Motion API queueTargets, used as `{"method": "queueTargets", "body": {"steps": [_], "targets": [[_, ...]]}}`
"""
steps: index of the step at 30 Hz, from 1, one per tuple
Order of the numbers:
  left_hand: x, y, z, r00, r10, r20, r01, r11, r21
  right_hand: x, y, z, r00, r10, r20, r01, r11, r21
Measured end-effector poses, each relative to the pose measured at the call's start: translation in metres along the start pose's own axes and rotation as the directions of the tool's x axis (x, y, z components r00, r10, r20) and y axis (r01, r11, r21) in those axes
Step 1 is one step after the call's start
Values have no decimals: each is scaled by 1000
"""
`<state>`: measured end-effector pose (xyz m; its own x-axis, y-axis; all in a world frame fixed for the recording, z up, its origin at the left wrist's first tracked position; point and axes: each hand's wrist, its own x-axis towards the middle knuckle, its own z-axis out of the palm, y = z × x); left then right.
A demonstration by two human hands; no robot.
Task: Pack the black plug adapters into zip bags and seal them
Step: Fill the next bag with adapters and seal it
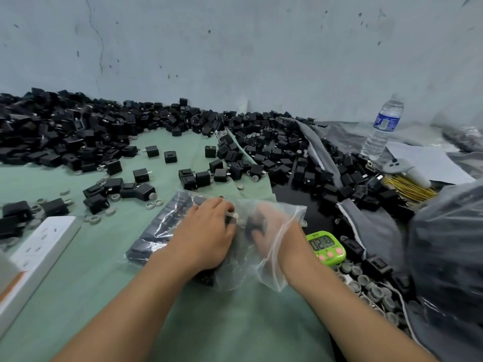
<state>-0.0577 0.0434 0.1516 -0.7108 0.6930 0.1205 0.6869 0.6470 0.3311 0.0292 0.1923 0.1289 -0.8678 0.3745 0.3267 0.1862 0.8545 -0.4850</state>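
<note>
A clear zip bag [274, 273] lies on the green cloth [235, 322] in front of me. My right hand [266, 231] is inside it up to the wrist, its fingers curled round a black plug adapter [252, 224] seen through the plastic. My left hand [206, 233] rests on a filled bag of adapters [156, 231], and its fingertips pinch a second black adapter [230, 218] at the clear bag's left end. Several loose black adapters [170, 156] lie scattered on the cloth, with a big heap [65, 126] along the wall.
A white power strip [39, 246] lies at the left. On the right are a green timer [326, 248], grey rings [366, 283], a water bottle [383, 129], a bundle of yellow ties [407, 189] and a large dark plastic bag [449, 257].
</note>
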Motion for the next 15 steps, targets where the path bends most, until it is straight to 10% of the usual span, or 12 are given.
{"method": "queueTargets", "body": {"steps": [7, 15], "targets": [[0, -2, 14, 999, 19, -51, -17, 1000, 22, -2, -1, 4, 969, 213, -124, -161, 929, 333], [-3, 1, 15, 995, -65, -78, 59, 996, -66, 1, -7, 3, 999, 1, -36, 8, 969, 247]]}}
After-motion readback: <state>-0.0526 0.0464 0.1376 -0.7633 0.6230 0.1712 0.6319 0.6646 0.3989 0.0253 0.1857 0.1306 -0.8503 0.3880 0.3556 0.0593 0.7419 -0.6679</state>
